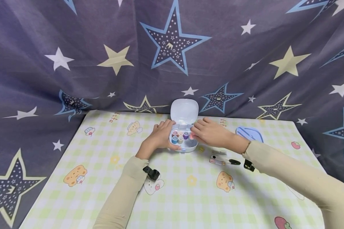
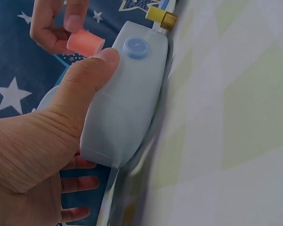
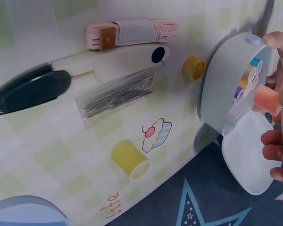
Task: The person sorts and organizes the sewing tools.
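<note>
A pale blue-white box (image 1: 190, 149) stands at the back of the table, its lid (image 1: 184, 109) tipped up. Several thread spools stand inside, among them a purple spool (image 1: 186, 135) and a blue spool (image 1: 175, 140). My left hand (image 1: 161, 136) grips the box's left side, with its thumb on the front wall near a round blue button (image 2: 136, 47). An orange-pink thread spool (image 2: 86, 43) is pinched between the thumb and fingers of my right hand (image 1: 208, 132), over the box's right end.
Right of the box lie a gold thimble (image 3: 194, 68), a yellow spool (image 3: 131, 159), a tape measure (image 3: 132, 34), a clear needle pack (image 3: 118, 92) and a black-and-white tool (image 3: 33, 92). Farther right is a blue tray-like piece (image 1: 250, 133). A star-printed curtain (image 1: 172, 47) hangs behind.
</note>
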Action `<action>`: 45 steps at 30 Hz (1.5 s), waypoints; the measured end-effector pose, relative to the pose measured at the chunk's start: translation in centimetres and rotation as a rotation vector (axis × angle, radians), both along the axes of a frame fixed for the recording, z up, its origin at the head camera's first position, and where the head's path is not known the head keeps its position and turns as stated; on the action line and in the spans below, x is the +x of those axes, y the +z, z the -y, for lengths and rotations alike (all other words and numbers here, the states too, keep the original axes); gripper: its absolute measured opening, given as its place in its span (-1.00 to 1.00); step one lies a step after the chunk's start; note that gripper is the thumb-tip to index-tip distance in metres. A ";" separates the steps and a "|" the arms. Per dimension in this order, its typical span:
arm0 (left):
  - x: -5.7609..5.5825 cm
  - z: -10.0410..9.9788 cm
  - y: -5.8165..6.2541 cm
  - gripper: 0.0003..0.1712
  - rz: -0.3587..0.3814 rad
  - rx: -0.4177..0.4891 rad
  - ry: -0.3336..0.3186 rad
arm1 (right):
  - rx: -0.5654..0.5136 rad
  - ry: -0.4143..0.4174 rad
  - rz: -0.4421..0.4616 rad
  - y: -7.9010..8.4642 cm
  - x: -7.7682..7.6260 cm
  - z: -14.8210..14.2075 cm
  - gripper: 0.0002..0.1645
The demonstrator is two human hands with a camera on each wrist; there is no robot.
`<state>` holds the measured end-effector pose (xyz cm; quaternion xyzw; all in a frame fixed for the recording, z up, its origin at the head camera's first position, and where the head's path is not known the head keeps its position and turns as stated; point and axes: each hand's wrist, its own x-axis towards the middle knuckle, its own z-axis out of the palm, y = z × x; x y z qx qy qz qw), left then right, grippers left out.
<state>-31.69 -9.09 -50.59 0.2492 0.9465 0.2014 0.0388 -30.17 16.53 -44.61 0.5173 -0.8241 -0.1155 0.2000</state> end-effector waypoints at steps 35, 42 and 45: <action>0.5 -0.3 0.7 0.31 0.010 -0.070 0.008 | 0.209 -0.026 0.072 -0.9 -1.1 2.6 -0.71; 0.6 -0.3 0.7 0.30 0.012 -0.062 0.008 | 0.196 -0.021 0.076 -1.2 -1.0 2.7 -0.72; 0.7 -0.2 0.7 0.29 0.010 -0.058 0.006 | 0.195 -0.022 0.076 -1.3 -0.9 2.7 -0.72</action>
